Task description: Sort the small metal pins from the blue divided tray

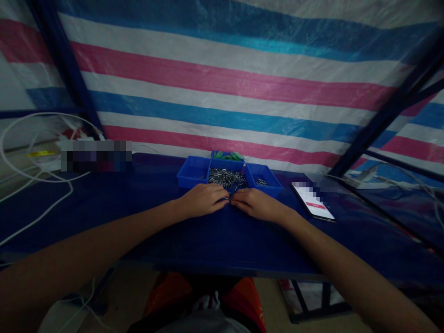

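My left hand (204, 200) and my right hand (257, 202) meet above the blue table, fingertips almost touching. Both are closed in a pinch on a small, thin metal piece (228, 199), whose exact kind is too small to make out. Just beyond the fingers lies a heap of small silvery metal pieces (227, 177), partly hidden by my hands. To its left stands a blue bin (194, 167) with little visible inside. On the right, another blue bin (272, 185) contains some similar metal pieces (260, 181). A third blue bin (229, 162), behind the heap, holds green items (227, 155).
A phone (314, 203) with a lit screen lies on the blue table (222, 245), right of the bins. White cables (52, 212) loop over the left end. Behind rises a striped plastic sheet (222, 83) between blue metal posts (378, 115).
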The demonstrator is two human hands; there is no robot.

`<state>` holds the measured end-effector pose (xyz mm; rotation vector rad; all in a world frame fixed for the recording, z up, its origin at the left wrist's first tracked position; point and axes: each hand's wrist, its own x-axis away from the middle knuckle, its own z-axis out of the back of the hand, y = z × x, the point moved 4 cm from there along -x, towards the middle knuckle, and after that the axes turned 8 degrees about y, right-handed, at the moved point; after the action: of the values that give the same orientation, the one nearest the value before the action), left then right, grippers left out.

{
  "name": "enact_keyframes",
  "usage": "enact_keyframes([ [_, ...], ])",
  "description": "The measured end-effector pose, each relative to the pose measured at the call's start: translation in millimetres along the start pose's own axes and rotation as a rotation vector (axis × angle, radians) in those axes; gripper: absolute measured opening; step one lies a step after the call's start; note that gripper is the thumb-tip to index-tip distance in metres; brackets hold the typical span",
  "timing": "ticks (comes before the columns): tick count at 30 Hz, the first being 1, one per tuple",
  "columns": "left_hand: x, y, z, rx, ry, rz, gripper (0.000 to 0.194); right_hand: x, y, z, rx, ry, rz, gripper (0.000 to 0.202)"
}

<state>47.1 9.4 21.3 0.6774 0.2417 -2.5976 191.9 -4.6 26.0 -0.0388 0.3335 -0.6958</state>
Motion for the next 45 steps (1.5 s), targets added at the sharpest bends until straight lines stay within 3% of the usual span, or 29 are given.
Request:
enact_keyframes([
  [14,4,-5,-8.8,0.087,0.024,-0.085,0.032,-1,-1,1,-0.004,-0.007,0.042,0.023],
  [22,3,1,-3.3,0.133,0.031,-0.115,0.031,-2,-2,4,0.005,-0.001,0.033,0.024],
  [28,1,4,2.1,0.008,0.024,-0.095,0.028,-2,-2,3,-0.032,0.004,0.042,0.023],
  [35,1,-1,-4.8,-0.222,0.008,-0.07,0.027,-1,1,4,-0.09,0.013,0.027,0.026],
  [45,2,-2,-9.3,-0.206,-0.036,-0.066,0.027,-3,-5,2,-0.071,-0.015,0.009,0.021],
])
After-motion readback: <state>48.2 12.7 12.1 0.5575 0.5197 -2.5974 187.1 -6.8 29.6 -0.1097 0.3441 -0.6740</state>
